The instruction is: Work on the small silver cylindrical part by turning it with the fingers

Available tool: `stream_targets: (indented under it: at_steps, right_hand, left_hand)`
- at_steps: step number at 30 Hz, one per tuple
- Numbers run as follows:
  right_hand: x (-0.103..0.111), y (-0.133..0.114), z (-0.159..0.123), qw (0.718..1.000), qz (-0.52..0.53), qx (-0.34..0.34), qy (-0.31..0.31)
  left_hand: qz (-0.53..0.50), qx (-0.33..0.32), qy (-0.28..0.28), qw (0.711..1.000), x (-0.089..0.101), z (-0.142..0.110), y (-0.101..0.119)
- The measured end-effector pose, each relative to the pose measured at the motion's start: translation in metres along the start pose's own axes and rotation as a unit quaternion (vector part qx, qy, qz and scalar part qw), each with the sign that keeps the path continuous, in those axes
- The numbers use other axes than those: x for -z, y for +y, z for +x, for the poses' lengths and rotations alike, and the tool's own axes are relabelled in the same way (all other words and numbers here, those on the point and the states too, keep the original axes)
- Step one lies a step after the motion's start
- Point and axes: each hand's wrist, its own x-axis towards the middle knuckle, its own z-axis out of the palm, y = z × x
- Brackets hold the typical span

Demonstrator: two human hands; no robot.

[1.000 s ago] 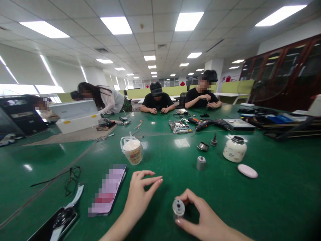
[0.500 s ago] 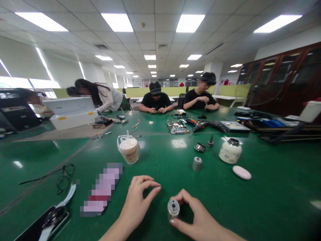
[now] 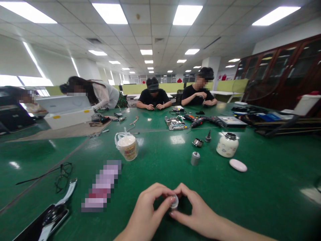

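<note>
Near the front of the green table (image 3: 120, 180), a small silvery metal cylinder (image 3: 175, 203) stands between my two hands. My right hand (image 3: 198, 209) grips it from the right, thumb low and fingers behind. From the left, my left hand (image 3: 150, 209) has its thumb and fingertips closed on the cylinder's top, hiding most of that end. Beyond them stands a similar metal cylinder (image 3: 195, 159). Behind that are an open ring-shaped metal part (image 3: 198, 143) and a small dark shafted part (image 3: 208, 136).
To the right are a cream jar (image 3: 227, 145) and a pale oval object (image 3: 238, 165). On the left are a bagged paper cup (image 3: 127, 148), a blurred-out phone-shaped item (image 3: 102, 187), glasses (image 3: 62, 175) and a watch (image 3: 54, 214). Farther back lie a circuit board (image 3: 175, 123) and power drills (image 3: 200, 121); several people are around the table.
My left hand has moved right and down onto the top of the metal cylinder and closed its fingertips there. My right hand keeps its grip. The camera view has shifted slightly.
</note>
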Motion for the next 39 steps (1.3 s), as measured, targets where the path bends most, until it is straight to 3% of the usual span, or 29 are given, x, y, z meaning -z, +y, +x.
stream_targets:
  at_steps: [5,9,14,19,26,30,33,39]
  right_hand:
    - [0.000,-0.002,0.000,1.000,-0.001,0.010,-0.003]
    - [0.005,0.001,-0.006,0.998,0.037,0.050,0.018]
    - [0.011,0.001,-0.013,0.993,0.064,0.085,0.045]
    - [0.008,-0.008,-0.011,0.993,0.055,0.103,0.032]
    - [0.008,-0.011,0.000,0.993,0.045,0.042,0.096]
    - [0.009,-0.019,0.006,0.996,0.040,0.021,0.079]
    - [0.006,-0.020,0.007,0.997,0.019,0.015,0.069]
    - [0.005,-0.019,0.010,0.991,0.028,0.036,0.123]
  left_hand:
    - [0.011,-0.019,-0.021,1.000,-0.002,-0.005,-0.003]
    - [0.024,-0.022,0.001,0.999,-0.008,-0.014,-0.018]
    - [0.025,-0.035,-0.051,0.998,-0.014,-0.015,-0.029]
    - [0.043,-0.031,-0.021,0.998,-0.017,-0.016,-0.030]
    - [0.063,-0.014,-0.046,0.997,-0.013,-0.015,-0.023]
    - [0.060,-0.014,-0.049,0.997,-0.012,-0.013,-0.020]
    - [0.063,-0.015,-0.045,0.997,-0.014,-0.013,-0.023]
    - [0.065,-0.026,-0.051,0.996,-0.015,-0.014,-0.025]
